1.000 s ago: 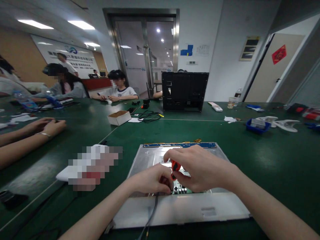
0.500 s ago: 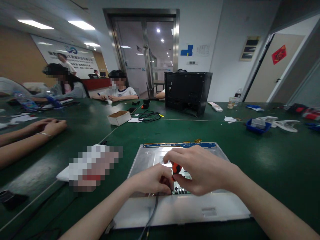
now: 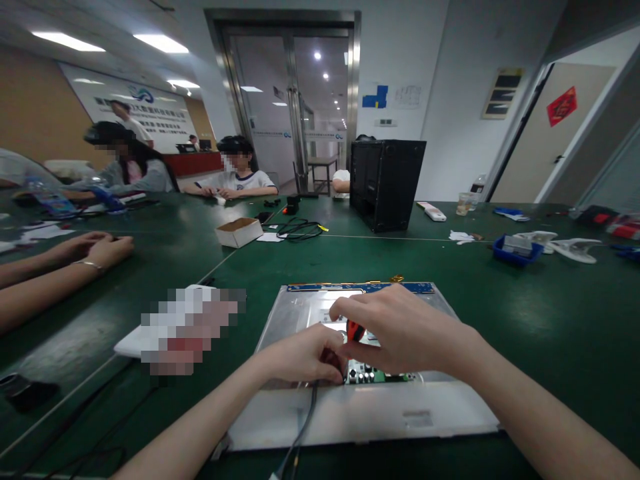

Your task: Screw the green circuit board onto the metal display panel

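Note:
A flat metal-backed panel (image 3: 290,320) with a white front strip lies on the green table in front of me. A green circuit board (image 3: 375,375) shows on it beneath my hands. My right hand (image 3: 400,330) is closed on a red and black screwdriver (image 3: 355,331), whose tip is hidden. Just left of it, my left hand (image 3: 313,353) has its fingers pressed together low at the board's left edge; what they hold is hidden. A dark cable (image 3: 311,417) runs from under my left hand towards the near edge.
A pixelated white and pink object (image 3: 185,327) lies left of the panel. Further off are a small box (image 3: 239,233), black cables (image 3: 303,229), a large black case (image 3: 387,183) and a blue tray (image 3: 517,251). Another person's hands (image 3: 105,250) rest at the left.
The black case across the table has turned and now shows a different side. My right hand has tilted and risen slightly with the screwdriver, uncovering more of the circuit board. My left hand is almost still.

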A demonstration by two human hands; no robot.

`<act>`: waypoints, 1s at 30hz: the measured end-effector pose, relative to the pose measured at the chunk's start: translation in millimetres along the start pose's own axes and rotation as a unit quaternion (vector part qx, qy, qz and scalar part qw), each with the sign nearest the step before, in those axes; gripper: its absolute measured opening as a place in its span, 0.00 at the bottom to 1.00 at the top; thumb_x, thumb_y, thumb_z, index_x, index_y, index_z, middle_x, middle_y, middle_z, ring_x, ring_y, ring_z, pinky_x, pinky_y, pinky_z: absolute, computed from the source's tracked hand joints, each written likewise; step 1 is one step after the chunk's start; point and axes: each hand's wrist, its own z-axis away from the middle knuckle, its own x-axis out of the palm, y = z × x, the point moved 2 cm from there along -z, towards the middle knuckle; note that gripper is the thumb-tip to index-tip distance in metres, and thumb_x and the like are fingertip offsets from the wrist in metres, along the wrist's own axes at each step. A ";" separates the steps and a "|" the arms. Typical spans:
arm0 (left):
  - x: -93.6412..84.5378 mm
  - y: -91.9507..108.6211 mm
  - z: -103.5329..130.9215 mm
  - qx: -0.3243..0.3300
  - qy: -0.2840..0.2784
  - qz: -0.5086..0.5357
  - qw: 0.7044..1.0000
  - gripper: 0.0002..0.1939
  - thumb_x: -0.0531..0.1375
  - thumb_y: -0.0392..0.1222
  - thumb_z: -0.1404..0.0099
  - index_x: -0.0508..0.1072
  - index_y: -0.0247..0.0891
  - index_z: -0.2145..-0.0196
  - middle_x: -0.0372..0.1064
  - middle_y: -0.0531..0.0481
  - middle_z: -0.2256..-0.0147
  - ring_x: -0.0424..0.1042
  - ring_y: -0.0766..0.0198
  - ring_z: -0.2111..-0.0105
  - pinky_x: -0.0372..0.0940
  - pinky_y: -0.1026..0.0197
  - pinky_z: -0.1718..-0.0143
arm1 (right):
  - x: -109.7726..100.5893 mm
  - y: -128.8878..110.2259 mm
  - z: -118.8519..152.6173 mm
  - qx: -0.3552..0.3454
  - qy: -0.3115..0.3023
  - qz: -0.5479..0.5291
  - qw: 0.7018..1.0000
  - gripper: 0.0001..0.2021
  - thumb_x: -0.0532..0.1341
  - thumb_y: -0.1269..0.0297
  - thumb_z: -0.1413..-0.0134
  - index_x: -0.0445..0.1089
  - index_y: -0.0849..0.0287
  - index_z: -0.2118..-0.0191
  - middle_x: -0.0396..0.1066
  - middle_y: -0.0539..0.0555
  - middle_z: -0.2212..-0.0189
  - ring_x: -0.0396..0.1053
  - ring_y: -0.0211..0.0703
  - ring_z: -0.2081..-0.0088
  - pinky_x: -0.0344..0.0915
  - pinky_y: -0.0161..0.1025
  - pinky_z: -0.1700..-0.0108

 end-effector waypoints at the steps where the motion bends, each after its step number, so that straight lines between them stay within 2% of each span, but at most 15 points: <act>1: -0.3 0.4 -0.1 0.004 -0.002 -0.004 1.000 0.02 0.65 0.35 0.46 0.76 0.36 0.72 0.69 0.54 0.74 0.67 0.65 0.73 0.61 0.64 0.71 | -0.6 -0.4 0.8 -0.006 0.000 -0.007 1.000 0.12 0.61 0.64 0.39 0.67 0.60 0.50 0.77 0.56 0.58 0.73 0.44 0.64 0.54 0.37 0.69; 4: -0.6 1.0 -0.2 0.008 0.002 -0.004 1.000 0.03 0.65 0.35 0.46 0.76 0.36 0.71 0.68 0.56 0.76 0.66 0.66 0.75 0.60 0.65 0.73 | -2.8 -1.4 2.8 -0.020 -0.003 -0.023 1.000 0.15 0.61 0.67 0.42 0.66 0.60 0.49 0.75 0.57 0.55 0.72 0.44 0.64 0.56 0.38 0.68; 8: 0.4 2.2 -0.4 0.007 0.003 0.000 1.000 0.02 0.65 0.34 0.47 0.76 0.36 0.72 0.66 0.57 0.78 0.63 0.68 0.77 0.58 0.67 0.75 | -3.5 -1.2 2.2 -0.016 -0.009 -0.021 1.000 0.14 0.60 0.70 0.43 0.67 0.60 0.50 0.75 0.56 0.56 0.71 0.43 0.65 0.55 0.38 0.68; 17: -1.0 2.4 -1.4 0.003 -0.007 -0.007 1.000 0.03 0.65 0.36 0.46 0.77 0.35 0.71 0.68 0.55 0.75 0.65 0.67 0.75 0.60 0.65 0.73 | -0.6 1.3 -1.0 0.004 0.004 0.009 1.000 0.10 0.61 0.66 0.37 0.68 0.59 0.51 0.77 0.55 0.60 0.72 0.41 0.66 0.52 0.36 0.69; 24: -2.1 4.0 -0.4 0.007 0.004 -0.019 1.000 0.03 0.65 0.37 0.46 0.76 0.36 0.72 0.68 0.55 0.75 0.66 0.66 0.75 0.60 0.65 0.73 | -5.9 -1.7 2.6 -0.016 -0.010 -0.027 0.999 0.14 0.62 0.67 0.43 0.67 0.61 0.50 0.76 0.57 0.56 0.71 0.43 0.64 0.56 0.37 0.68; 30: -1.3 1.7 -1.0 0.005 -0.006 -0.005 1.000 0.03 0.65 0.38 0.46 0.76 0.36 0.72 0.67 0.56 0.77 0.64 0.67 0.76 0.60 0.65 0.73 | -4.7 -2.2 3.4 -0.015 -0.008 -0.026 1.000 0.13 0.59 0.71 0.41 0.68 0.60 0.50 0.76 0.55 0.56 0.71 0.42 0.64 0.56 0.37 0.67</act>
